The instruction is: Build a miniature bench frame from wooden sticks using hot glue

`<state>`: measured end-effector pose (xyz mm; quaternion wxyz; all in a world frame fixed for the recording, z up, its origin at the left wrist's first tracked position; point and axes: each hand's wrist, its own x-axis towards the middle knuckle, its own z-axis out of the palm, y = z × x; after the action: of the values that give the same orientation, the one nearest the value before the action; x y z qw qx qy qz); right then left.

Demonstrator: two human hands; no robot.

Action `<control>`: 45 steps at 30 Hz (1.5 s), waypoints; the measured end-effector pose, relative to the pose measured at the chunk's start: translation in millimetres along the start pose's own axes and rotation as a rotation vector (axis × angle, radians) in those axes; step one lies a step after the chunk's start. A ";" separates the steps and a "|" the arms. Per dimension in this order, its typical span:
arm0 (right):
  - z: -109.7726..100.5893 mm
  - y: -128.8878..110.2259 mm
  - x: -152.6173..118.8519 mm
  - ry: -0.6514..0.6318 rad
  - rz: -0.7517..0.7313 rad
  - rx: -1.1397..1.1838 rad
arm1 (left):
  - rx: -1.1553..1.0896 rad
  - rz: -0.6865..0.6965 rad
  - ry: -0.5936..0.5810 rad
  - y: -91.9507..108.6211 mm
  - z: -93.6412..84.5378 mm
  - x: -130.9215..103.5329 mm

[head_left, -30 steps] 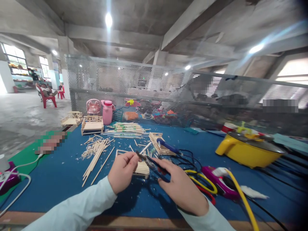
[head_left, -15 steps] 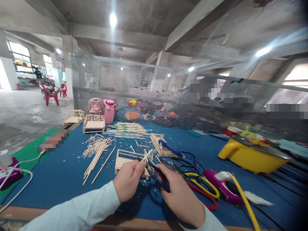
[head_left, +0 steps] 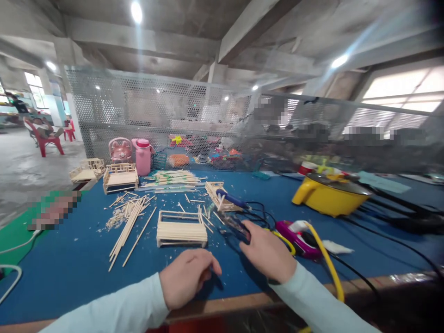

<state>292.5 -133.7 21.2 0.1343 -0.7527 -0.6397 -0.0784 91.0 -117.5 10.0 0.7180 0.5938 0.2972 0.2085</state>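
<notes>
My right hand is wrapped around dark-handled pliers, blurred by motion, their jaws pointing up and left over the blue table. Low at the table's near edge is my left hand, fingers loosely bent and apart, with no stick visible in it. Just beyond it stands a small frame of pale wooden sticks. Farther back, a blue tool with a cable rests against another small wooden stick piece. Loose wooden sticks lie in a pile to the left.
Two finished-looking wooden stick models stand back left by a pink bottle. Bundled sticks lie near the mesh partition. At right are a yellow electric pot, a purple power strip and cables.
Both hands have moved apart; the left dropped back toward the table edge and the stick it held is gone from it. The right hand carried the pliers to the right. The view has shifted.
</notes>
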 end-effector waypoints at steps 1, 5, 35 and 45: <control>5.5 3.5 1.5 -0.019 -0.002 -0.026 | -0.040 -0.066 0.012 0.3 -0.3 -0.3; 26.1 0.4 4.3 0.161 -0.015 -0.024 | -0.043 -0.167 0.034 -3.9 -6.6 5.4; 34.5 -34.9 57.5 -0.156 -0.359 0.696 | 0.105 -0.116 0.635 1.2 -129.3 31.2; 45.7 -42.9 59.2 -0.192 -0.282 0.740 | 0.054 -0.089 0.669 4.2 -126.0 29.9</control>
<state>257.8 -57.9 -0.7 0.3237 -0.5625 -0.7312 0.2100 28.3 -5.2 -6.1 0.5732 0.4976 0.5474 0.3524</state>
